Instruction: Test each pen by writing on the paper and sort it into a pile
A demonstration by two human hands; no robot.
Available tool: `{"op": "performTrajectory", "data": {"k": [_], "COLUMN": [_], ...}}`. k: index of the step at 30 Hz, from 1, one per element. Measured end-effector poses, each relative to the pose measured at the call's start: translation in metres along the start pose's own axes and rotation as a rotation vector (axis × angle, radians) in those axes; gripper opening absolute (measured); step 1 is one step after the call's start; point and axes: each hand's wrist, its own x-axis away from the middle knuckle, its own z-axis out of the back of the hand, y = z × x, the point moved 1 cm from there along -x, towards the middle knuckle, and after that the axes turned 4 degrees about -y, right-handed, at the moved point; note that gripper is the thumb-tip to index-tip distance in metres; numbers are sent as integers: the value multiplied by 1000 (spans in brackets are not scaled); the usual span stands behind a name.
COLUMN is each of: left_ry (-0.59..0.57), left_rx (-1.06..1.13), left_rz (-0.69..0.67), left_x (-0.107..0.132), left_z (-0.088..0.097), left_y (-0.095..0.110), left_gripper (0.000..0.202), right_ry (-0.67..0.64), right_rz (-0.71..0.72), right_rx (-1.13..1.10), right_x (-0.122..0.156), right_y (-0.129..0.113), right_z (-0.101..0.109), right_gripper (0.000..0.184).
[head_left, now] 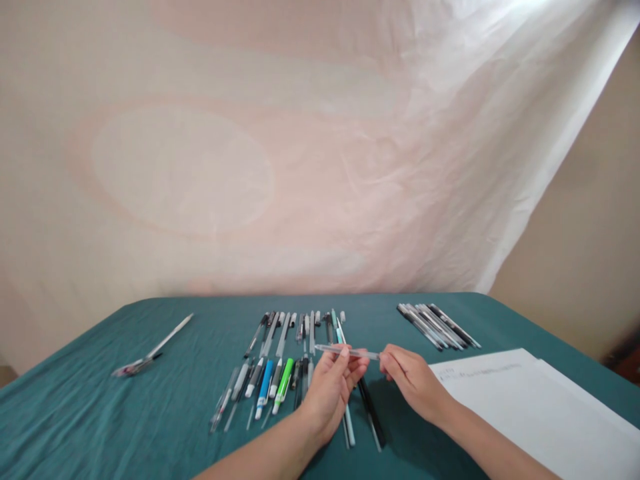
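My left hand (pixel 331 390) is closed round a clear pen (pixel 336 349), which lies level above the table. My right hand (pixel 410 380) pinches the same pen at its right tip. Both hands hover over a spread of several pens and markers (pixel 280 360) laid in rows on the teal cloth (pixel 150 413). A blue marker (pixel 264 389) and a green marker (pixel 283 385) lie in the nearer row, just left of my left hand. Two dark pens (pixel 371 412) lie below and between my hands.
A second group of several dark pens (pixel 436 325) lies at the back right. White paper sheets (pixel 540 413) cover the table's right corner. One white pen and a small object (pixel 150 351) lie alone at the left. A pale sheet (pixel 280 147) hangs behind the table.
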Motion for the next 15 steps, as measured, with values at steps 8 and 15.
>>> {"op": "performTrajectory", "data": {"k": [8, 15], "left_ry": [20, -4], "left_rx": [8, 15], "left_rz": [-7, -2], "left_x": [-1, 0], "left_z": [1, 1], "left_y": [1, -2], "left_gripper": [2, 1], "right_ry": [6, -32], "right_rz": [51, 39], "right_rx": [-8, -55], "right_x": [-2, -1], "right_y": [-1, -2], "right_z": [1, 0], "right_gripper": [23, 28]}}
